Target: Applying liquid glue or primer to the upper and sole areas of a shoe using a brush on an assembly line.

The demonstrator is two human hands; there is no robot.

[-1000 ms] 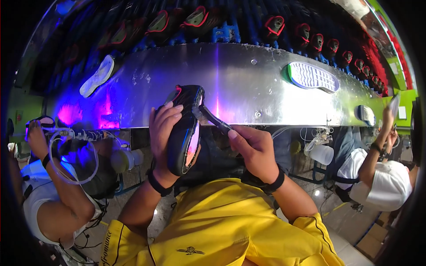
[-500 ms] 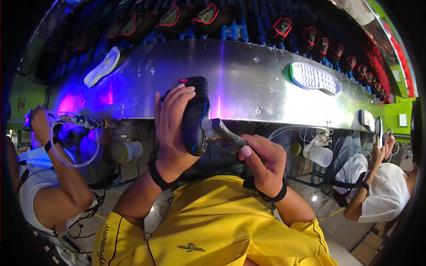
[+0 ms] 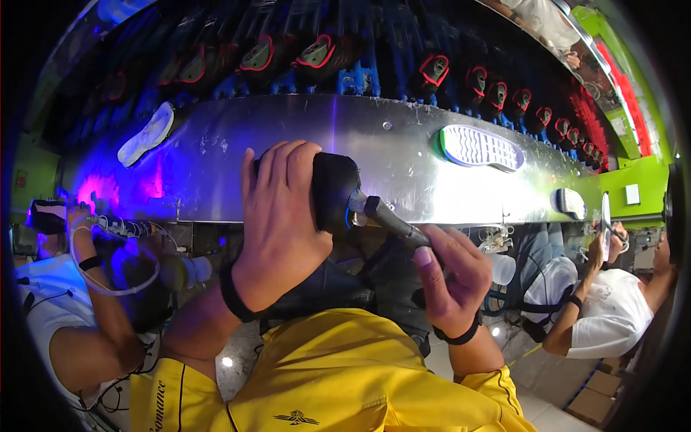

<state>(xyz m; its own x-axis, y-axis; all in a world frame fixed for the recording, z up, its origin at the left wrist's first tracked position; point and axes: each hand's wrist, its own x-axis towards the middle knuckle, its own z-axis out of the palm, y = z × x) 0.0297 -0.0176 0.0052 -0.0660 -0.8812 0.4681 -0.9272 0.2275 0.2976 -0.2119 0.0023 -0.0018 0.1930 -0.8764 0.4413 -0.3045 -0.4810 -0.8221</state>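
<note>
My left hand is wrapped round a black shoe upper with a thin blue line near its edge. The upper is tilted, and part of it is hidden behind my fingers. In my right hand a brush with a dark handle is pinched between thumb and fingers. Its pale, translucent tip touches the upper's right edge, close to the blue line. Both hands are in front of the metal bench, near its front edge.
White soles lie on the bench: one at left, a green-edged one at right, another far right. Behind, a rack carries several dark shoes with red collars. Co-workers sit left and right. A pale container hangs below the bench.
The shoe upper has turned in my left hand, showing more of its dark side. Hands and brush have shifted slightly right and down in view, while the bench and soles appear shifted left and lower.
</note>
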